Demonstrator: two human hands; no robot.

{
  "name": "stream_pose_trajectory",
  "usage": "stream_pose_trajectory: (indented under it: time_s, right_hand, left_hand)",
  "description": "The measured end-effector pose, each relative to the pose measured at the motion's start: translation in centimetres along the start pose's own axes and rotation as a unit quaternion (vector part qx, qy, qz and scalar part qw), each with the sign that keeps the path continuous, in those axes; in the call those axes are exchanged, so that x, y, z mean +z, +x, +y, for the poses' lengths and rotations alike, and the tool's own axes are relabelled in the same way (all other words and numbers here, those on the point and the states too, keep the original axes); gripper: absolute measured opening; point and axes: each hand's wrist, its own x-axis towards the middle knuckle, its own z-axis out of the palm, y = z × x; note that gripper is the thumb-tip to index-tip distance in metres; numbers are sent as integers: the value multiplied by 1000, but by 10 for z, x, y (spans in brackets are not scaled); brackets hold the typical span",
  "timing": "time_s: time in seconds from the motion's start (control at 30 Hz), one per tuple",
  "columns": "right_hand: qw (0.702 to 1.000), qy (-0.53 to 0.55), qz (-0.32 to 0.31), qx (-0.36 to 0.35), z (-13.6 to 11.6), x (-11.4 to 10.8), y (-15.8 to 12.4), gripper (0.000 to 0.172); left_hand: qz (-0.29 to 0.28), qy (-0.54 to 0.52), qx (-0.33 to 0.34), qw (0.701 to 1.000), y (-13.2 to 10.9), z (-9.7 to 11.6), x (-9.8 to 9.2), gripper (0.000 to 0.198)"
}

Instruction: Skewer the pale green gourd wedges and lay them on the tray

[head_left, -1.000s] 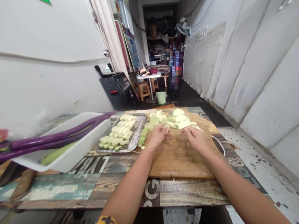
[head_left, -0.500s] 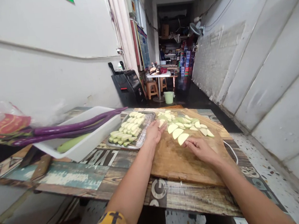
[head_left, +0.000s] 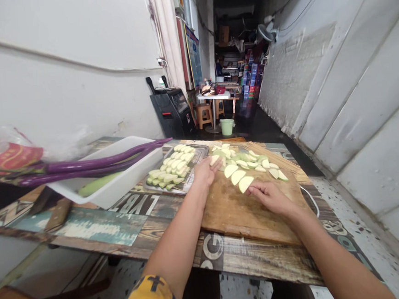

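Observation:
Pale green and white eggplant slices [head_left: 244,165] lie spread over the far part of a wooden cutting board [head_left: 246,212]. My left hand [head_left: 204,172] rests at the board's left edge, its fingertips on a slice [head_left: 214,160] at the pile's left end. My right hand [head_left: 270,197] lies low on the board, fingers loosely curled just below the nearest slice [head_left: 245,183]. A metal tray [head_left: 188,180] left of the board holds several cut strips [head_left: 171,168].
A white tub [head_left: 115,183] at the left holds long purple eggplants [head_left: 97,164] and a green one. A dark-handled tool [head_left: 52,211] lies on the patterned table [head_left: 98,226]. A black machine [head_left: 172,112], stools and a green bucket [head_left: 226,126] stand down the corridor.
The slices, stacked a second ago, now lie fanned out. My left hand moved to the pile's left end and my right hand drew back toward me. The camera shifted left.

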Motion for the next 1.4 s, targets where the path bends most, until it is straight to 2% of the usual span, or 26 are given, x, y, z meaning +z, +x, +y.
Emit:
stream_pose_trajectory:
  time_s: [0.87,1.2,1.4]
  right_hand:
    - [1000,0,-9,15,0,1,0,32]
    - [1000,8,4,22,-5,4,0,32]
    - [1000,8,15,22,-9,9,0,31]
  left_hand:
    - [-13,39,10,999,3,-2,-1,11]
    - [-33,91,45,994,1,-6,-3,7]
    - [-38,71,28,996,3,-6,-3,4]
